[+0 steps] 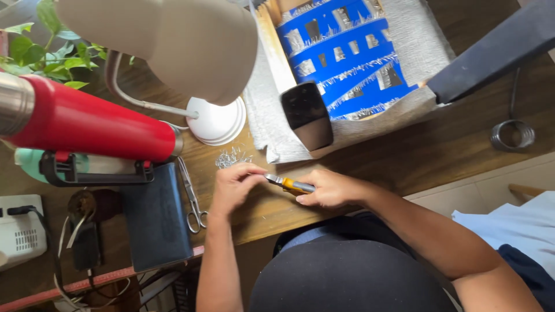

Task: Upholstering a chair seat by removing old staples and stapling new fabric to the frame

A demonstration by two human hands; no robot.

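I am gripping a small yellow-handled cutter [291, 184] in my right hand [329, 189], near the front edge of the surface [404, 156]. My left hand [234, 185] is pinching its metal tip.

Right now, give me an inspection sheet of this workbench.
Surface: brown wooden table, scattered with small metal bits.
Job's things: yellow-handled metal cutting tool, held at both ends.
Clutter: red metal flask, steel scissors, dark flat case, blue-taped board on grey cloth.
Hands: left hand pinches the tool's tip; right hand grips its handle.
Cables: black cord from white box; wire coil.
Surroundings: beige lamp shade, green plant.
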